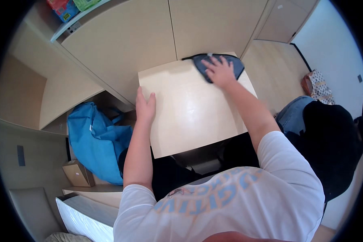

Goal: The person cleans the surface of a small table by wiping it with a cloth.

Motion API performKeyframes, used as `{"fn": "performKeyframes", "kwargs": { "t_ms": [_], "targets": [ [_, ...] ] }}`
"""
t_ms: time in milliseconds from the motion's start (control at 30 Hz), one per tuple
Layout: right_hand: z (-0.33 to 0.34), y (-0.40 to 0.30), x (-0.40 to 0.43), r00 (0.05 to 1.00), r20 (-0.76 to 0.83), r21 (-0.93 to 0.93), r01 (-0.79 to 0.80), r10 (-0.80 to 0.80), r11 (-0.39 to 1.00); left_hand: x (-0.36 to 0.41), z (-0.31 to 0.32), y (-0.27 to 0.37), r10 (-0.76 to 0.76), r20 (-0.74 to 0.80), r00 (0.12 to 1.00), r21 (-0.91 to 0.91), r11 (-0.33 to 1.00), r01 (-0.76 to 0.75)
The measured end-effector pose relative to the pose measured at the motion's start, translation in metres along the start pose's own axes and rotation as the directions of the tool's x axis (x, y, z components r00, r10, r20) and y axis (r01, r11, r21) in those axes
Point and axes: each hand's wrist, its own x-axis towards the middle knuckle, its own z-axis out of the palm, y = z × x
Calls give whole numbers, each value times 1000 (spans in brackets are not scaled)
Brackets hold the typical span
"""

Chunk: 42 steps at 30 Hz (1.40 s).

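My right hand [222,72] lies with fingers spread on a dark grey-blue pouch [205,65] with black edging. The pouch is at the far right corner of a small pale wood table [189,112], and a thin black strap or edge runs off its left end. Part of the pouch is hidden under my palm. At the table's left edge is my left hand [145,104], thumb apart from the fingers and nothing held in it. Whether it touches the edge I cannot tell.
Pale wood panels [118,39] stand behind the table. A large blue fabric bag [93,142] slumps on the left, near a brown cardboard box [78,173]. On the right are a black garment [329,145], blue denim [296,112] and a patterned bag [319,87].
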Motion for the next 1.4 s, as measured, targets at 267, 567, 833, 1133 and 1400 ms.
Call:
{"fn": "performKeyframes", "kwargs": {
  "t_ms": [267, 567, 833, 1133, 1400],
  "targets": [
    [-16, -134, -147, 858, 31, 155, 502, -512, 851, 5, 0, -14, -14, 12, 1000, -127, 992, 15],
    [-44, -40, -233, 950, -9, 192, 309, -314, 931, 3, 1, -21, -50, -5, 999, -133, 990, 49],
    [-20, 64, -194, 982, -120, 39, -144, 148, 989, 0, -1, -2, -123, -7, 992, -91, 988, 121],
    [8, 88, -8, 966, -82, 115, -237, 247, 965, 4, 7, -6, -90, -6, 996, -169, 982, 88],
    [15, -122, 52, 928, 89, 18, -363, 361, 931, 10, 10, -41, -103, -65, 993, -304, 949, 78]
  ]
}}
